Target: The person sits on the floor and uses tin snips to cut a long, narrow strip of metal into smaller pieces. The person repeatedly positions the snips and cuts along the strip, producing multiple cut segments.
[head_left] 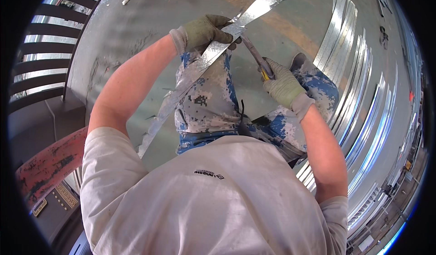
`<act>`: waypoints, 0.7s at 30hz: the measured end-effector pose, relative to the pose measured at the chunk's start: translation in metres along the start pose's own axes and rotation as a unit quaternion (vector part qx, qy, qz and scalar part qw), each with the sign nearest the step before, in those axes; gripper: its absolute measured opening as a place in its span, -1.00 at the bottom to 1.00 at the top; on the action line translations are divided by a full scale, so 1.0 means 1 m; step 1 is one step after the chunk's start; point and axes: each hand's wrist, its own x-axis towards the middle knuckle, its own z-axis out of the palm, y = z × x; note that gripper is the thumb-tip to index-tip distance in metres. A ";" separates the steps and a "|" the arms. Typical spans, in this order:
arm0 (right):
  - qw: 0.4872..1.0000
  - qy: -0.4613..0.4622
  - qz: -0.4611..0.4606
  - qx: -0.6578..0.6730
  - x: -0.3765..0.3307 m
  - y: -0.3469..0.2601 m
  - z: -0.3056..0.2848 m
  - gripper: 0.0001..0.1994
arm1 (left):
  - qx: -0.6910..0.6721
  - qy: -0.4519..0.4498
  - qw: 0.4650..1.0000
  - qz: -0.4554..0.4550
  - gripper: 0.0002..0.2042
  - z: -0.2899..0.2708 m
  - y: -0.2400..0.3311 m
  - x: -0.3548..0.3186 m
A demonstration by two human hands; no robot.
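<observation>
A long, shiny galvanized metal strip [256, 9] slants from the upper right across my left thigh to the lower left. Small pointed tabs stick out along its edges. My left hand [206, 32], in a greenish-grey work glove, is closed on the strip, thumb on top and fingers curled round its far edge. In my gloved right hand [284, 81] is a snips-like hand tool [253, 51] with a long grey metal front and yellow on its handle. Its tip meets the strip's edge just right of my left fingers; whether its jaws are apart is too small to tell.
Several bundles of long metal strips [338, 32] lie on the grey floor [150, 10] to my right. On the left stand a dark slatted metal frame [47, 48] and a worn red curved bar [54, 162]. A small pale scrap [126, 1] lies at the far left.
</observation>
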 end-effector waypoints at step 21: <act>0.998 0.031 -0.039 -0.036 -0.002 -0.011 0.013 -0.40 | -0.028 0.057 0.998 -0.009 -0.57 0.007 -0.005 0.006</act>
